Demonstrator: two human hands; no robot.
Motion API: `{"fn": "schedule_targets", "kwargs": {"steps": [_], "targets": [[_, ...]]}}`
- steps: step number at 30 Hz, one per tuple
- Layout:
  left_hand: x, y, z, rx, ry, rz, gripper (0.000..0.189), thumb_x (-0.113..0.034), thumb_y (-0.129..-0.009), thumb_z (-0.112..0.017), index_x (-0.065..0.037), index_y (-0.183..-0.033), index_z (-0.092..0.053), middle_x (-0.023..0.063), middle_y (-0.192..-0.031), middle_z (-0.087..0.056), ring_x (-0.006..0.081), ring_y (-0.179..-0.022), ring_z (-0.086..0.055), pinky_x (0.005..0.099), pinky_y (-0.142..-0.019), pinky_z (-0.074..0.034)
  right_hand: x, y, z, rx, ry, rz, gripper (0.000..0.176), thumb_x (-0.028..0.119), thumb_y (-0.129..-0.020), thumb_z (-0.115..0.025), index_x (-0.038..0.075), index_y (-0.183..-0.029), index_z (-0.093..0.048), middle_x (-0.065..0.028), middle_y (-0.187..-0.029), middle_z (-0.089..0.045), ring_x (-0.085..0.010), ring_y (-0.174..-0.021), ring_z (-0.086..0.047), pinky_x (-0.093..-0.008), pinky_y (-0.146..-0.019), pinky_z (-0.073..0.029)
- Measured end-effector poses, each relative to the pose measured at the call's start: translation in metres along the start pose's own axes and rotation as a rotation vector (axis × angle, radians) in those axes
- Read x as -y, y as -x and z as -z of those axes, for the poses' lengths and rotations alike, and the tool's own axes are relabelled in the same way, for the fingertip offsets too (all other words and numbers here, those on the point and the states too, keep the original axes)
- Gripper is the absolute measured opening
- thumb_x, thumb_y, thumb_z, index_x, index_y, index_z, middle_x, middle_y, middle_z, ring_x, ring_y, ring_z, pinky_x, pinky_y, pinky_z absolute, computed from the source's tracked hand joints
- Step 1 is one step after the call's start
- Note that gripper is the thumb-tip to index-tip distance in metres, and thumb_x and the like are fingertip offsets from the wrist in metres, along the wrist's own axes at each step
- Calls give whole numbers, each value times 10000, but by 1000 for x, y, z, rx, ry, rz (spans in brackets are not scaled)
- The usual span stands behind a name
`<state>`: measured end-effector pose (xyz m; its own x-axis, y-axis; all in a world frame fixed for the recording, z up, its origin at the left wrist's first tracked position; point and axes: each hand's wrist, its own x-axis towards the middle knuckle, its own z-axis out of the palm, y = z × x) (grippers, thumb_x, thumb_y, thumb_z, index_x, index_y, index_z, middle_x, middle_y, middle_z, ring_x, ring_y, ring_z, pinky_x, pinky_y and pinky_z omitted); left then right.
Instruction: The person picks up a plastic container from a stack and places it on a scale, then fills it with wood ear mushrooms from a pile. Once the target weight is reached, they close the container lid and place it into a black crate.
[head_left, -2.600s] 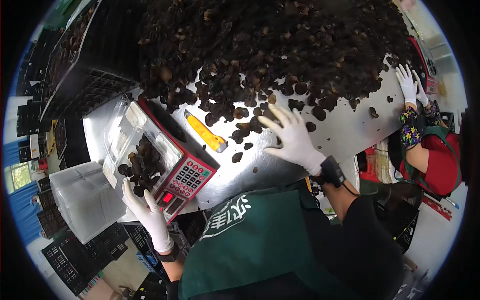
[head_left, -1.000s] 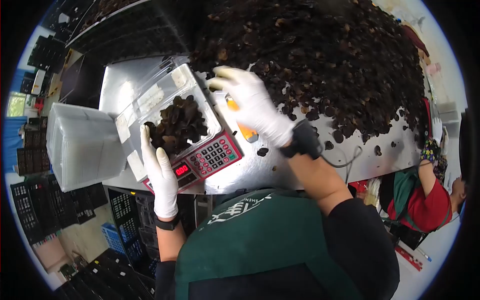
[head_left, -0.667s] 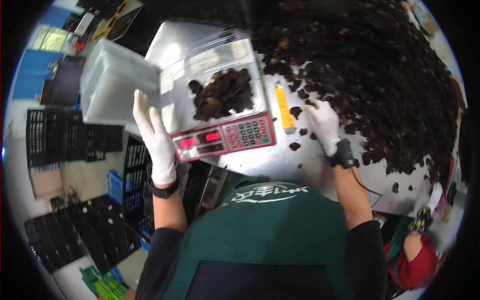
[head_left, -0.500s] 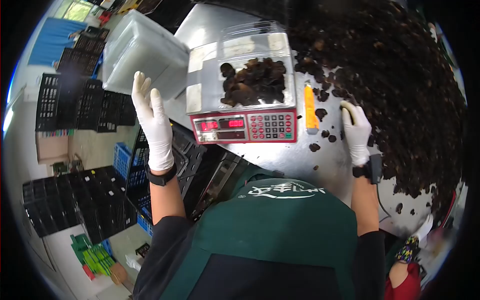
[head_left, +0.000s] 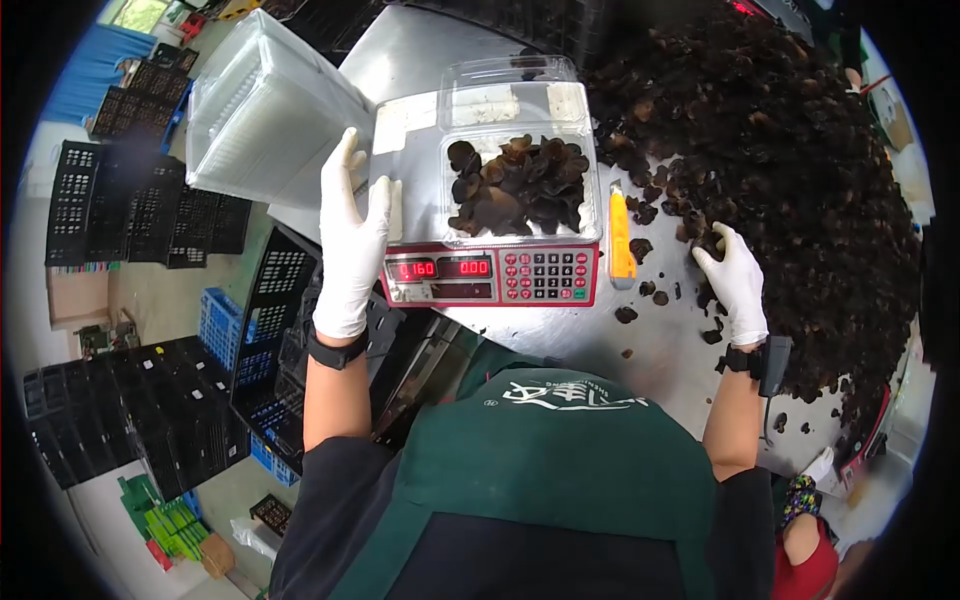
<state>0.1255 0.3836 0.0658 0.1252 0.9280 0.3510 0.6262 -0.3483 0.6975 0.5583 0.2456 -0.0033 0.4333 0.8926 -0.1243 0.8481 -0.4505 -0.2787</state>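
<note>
A clear plastic clamshell box point(head_left: 515, 240) with its lid folded back sits on a red digital scale point(head_left: 570, 290). Wood ear fungus pieces point(head_left: 520, 185) lie in the box, and the lit display reads 0.160 and 0.00. My left hand point(head_left: 352, 245), in a white glove, hovers at the scale's left edge, thumb and fingers apart, holding nothing. My gloved right hand point(head_left: 738, 285) reaches to the near edge of a large wood ear pile point(head_left: 800, 180). Its thumb and fingers are spread, with dark pieces at their tips; no grip on them shows.
A yellow box cutter point(head_left: 621, 240) lies right of the scale among loose fungus pieces on the metal table point(head_left: 570, 335). Stacked clear boxes point(head_left: 270, 120) stand at left. Black crates point(head_left: 150, 400) are on the floor. Another person's red sleeve point(head_left: 808, 560) shows at lower right.
My left hand has come right, towards the scale. My right hand has shifted right and down to the pile, and its fingers have spread. The scale's first reading has risen to 0.160.
</note>
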Motion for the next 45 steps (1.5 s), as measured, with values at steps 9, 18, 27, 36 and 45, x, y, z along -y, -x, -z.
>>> {"fn": "schedule_targets", "kwargs": {"steps": [9,18,27,36,45], "targets": [[3,-15,-15,74,50,-90,549,-51,-903,-605,-67,-1433,-463,149,-1400,-499,265,-1235,-535,383,-1035,-445,-2,-18,7,-58,174,-93,523,563,-895,-621,91,-1108,-699,-149,-1029,-718,-334,-969,-681,-410,-835,-520],[-71,-18,-83,105,-200,-546,206,-220,-769,-790,-112,-920,-702,62,-888,-624,262,-861,-603,377,-759,-462,96,-40,45,-246,-641,78,379,373,-963,-629,35,-835,-744,-42,-606,-638,-127,-520,-557,-268,-550,-437],[-64,-29,-113,253,-62,-316,213,-228,-827,-727,-58,-955,-735,104,-842,-678,279,-795,-662,370,-731,-503,165,-52,63,161,-1342,193,597,464,-1053,-402,-18,-924,-732,-24,-653,-640,-52,-477,-455,-203,-470,-354],[-33,-29,-46,-46,342,32,120,-110,-941,-678,-8,-1000,-701,-44,-799,-596,23,-716,-492,184,-643,-395,231,-56,38,297,-1293,394,521,437,-1044,-454,4,-931,-721,-25,-717,-668,-55,-525,-516,-207,-533,-429],[-19,-3,-40,5,191,71,153,-86,-872,-712,-19,-1009,-702,19,-768,-588,90,-656,-527,242,-632,-441,251,-62,-3,237,-1039,869,347,219,-1029,-410,25,-1199,-642,-152,-1206,-665,-246,-1145,-622,-354,-1013,-454]]}}
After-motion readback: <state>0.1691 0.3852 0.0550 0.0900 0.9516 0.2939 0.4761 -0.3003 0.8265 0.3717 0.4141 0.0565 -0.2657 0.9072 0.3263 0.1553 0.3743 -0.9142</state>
